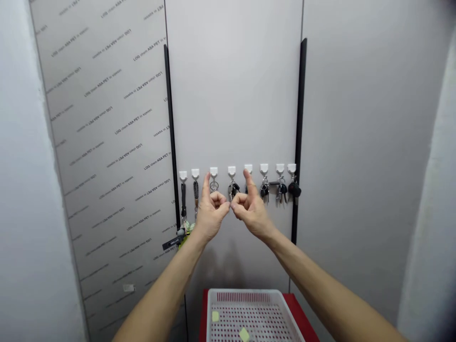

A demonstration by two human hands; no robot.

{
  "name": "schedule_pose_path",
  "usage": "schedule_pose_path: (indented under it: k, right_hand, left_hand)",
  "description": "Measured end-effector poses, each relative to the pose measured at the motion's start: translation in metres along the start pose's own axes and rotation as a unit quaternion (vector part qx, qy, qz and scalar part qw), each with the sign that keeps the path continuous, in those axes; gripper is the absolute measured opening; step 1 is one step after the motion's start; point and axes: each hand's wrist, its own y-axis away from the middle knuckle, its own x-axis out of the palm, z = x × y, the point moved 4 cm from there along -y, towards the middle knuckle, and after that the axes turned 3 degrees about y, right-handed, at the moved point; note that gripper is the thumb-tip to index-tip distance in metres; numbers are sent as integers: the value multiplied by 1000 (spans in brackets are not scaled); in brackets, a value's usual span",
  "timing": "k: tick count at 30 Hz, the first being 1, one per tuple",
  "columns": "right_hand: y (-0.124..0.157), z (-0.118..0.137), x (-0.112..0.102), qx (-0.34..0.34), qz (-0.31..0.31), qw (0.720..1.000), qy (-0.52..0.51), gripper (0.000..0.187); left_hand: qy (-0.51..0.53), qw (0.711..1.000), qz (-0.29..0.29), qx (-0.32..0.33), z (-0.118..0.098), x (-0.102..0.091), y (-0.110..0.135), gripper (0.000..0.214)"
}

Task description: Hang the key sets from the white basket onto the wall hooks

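Two bare forearms reach up from the lower edge. Between them lies a white perforated basket [249,291] on a red desk [204,317], with two yellow-green scraps [215,316] inside it.

The left hand [211,213] and the right hand [251,209] meet at a grey cupboard door [231,95], just under a row of white hooks [264,168]. On each hand the index finger points up and the other fingers are curled in, and the knuckles of the two hands almost touch.

A bunch of keys [233,188] hangs from the fourth hook from the left, directly above the gap between the hands. The curled fingers may be pinching its lower end, but I cannot tell, as the keys are too small and partly covered. The left index finger stands just beside a bare key ring [213,185] on the third hook.

More dark keys [281,189] hang to the right. A strap with a black tag [171,243] hangs from the leftmost hook.
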Motion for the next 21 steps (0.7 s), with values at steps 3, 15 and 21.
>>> schedule_pose_path:
  k: [3, 15, 21]
  right_hand:
    - [-2, -2, 3, 4, 2, 1000, -5, 73]
    - [1, -56, 2, 94, -73, 979, 168, 46]
    - [-23, -86, 24, 88, -94, 947, 294, 47]
  left_hand:
    - [-12, 1000, -12, -7, 2, -4, 0, 76]
    - [-269, 925, -269, -1, 31, -60, 8, 61]
    - [-480, 802, -322, -152, 81, -80, 11, 72]
